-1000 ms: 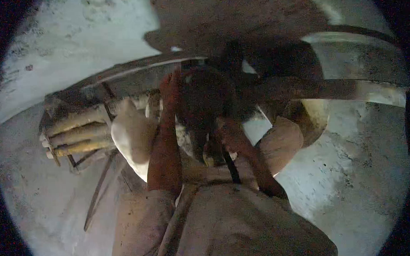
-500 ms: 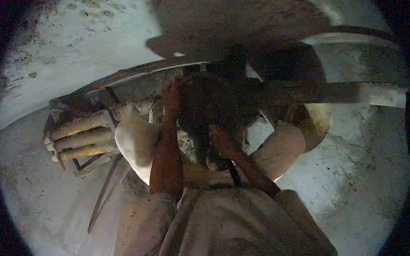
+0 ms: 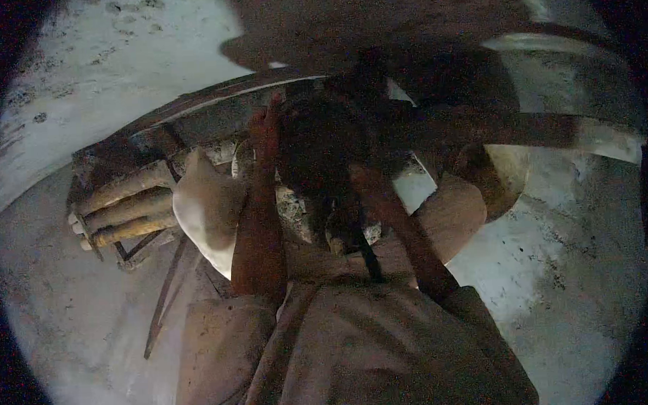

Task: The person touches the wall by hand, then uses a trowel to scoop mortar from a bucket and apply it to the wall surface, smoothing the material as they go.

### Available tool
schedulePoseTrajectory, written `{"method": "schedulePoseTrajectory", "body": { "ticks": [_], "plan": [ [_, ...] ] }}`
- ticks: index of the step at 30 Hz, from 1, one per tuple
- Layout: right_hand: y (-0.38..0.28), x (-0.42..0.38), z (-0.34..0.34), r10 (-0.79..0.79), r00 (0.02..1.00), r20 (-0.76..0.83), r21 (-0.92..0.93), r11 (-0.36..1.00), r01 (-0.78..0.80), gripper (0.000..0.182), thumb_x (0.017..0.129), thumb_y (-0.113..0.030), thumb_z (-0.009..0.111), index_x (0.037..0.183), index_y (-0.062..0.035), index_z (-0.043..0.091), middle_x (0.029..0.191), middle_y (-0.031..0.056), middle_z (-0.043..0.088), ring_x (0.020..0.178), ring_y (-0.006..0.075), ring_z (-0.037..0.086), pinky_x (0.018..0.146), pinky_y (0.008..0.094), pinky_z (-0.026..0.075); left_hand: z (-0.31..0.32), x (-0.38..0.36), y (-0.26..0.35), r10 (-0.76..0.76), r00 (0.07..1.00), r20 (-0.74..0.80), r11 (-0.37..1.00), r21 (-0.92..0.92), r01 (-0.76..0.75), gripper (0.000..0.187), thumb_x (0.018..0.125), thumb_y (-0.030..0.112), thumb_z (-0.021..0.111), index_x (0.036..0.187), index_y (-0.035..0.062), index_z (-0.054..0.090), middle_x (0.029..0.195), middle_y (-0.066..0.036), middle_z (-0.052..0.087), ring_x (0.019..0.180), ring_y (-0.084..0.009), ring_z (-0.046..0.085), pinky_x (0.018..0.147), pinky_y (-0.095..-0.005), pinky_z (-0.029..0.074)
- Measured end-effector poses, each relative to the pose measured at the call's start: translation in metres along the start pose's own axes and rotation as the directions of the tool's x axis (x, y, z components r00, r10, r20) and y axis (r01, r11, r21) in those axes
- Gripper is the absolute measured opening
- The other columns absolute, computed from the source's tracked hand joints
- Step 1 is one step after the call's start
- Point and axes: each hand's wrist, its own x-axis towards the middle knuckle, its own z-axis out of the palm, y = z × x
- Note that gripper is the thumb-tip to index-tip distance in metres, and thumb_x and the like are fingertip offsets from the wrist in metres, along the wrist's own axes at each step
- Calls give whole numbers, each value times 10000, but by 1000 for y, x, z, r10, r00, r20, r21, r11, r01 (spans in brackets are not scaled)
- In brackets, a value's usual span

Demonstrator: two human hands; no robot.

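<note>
Dim floor (image 3: 526,260) around dark rounded mass (image 3: 320,142); left hand (image 3: 266,132) at its left edge, right hand (image 3: 368,187) at its lower right; grips indiscernible. Steady opposed support seems best.

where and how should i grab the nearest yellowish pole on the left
Probably mid-length on the nearest yellowish pole, with the left hand coming from the outer, near side. It is long and roundish, lying beside other poles, so its near flank looks easier to get fingers around. The crossbar blocks the far-left end; whether the pole comes loose, I can't tell.
</note>
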Motion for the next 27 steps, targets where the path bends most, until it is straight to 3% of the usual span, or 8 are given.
{"method": "schedulePoseTrajectory", "body": {
  "ticks": [4,7,10,13,16,19,22,27],
  "plan": [
    [0,15,40,-81,988,-129,-266,963,45,522,974,-406,444,1400,-107,402,1352,89,465,1187,206,491,921,381,452,-2,29,-5,-32,980,194,824,561,-84,415,930,223,574,1339,184,514,910,-106,606,742,-204,576,610,-380,472],
    [-21,-13,8,-37,999,20,68,997,35,509,974,-394,448,1391,-103,417,1352,98,472,1190,213,495,942,383,439,8,-7,2,-67,994,92,997,36,63,395,941,196,555,1334,164,520,941,-126,619,731,-239,583,632,-399,480],
    [6,13,16,-15,999,-47,-159,987,7,495,974,-381,452,1382,-100,431,1352,108,480,1193,219,500,962,386,427,9,-7,8,-72,997,-25,943,-329,59,383,948,177,542,1330,150,524,962,-139,628,723,-262,588,646,-411,486],
    [-10,18,29,-85,993,-77,-228,972,65,482,974,-369,456,1372,-97,446,1352,117,487,1196,225,504,983,389,414,-2,29,-9,91,996,27,846,526,-91,440,944,98,516,1378,158,477,1083,-128,625,806,-271,601,730,-419,483],
    [-28,-10,-2,-47,996,70,144,989,36,469,974,-356,460,1363,-94,460,1352,127,495,1199,231,508,1004,391,402,-5,1,-30,179,939,294,981,-126,-147,509,941,72,477,1433,176,403,1205,-115,592,941,-280,601,819,-418,472],
    [35,12,7,-67,995,76,244,969,47,456,974,-344,464,1354,-91,474,1352,136,502,1202,237,512,1024,394,389,8,-1,-40,520,853,-41,789,407,-461,455,977,116,415,1429,170,413,1307,-102,547,1030,-277,598,876,-404,464],
    [-26,23,16,-16,1000,-2,-174,985,16,415,977,-282,464,1337,-77,488,1343,156,506,1212,263,510,1043,418,372,-3,21,-13,-53,976,211,840,537,-70,452,984,107,378,1430,169,414,1340,-113,527,1085,-275,577,887,-388,470],
    [-60,-15,16,189,980,-63,-495,847,-195,384,975,-202,476,1331,-60,486,1328,183,509,1201,303,517,1048,437,369,32,16,-91,252,968,-15,941,-231,-248,391,976,162,463,1365,125,492,1214,-122,591,1049,-239,591,884,-396,467]
  ]
}}
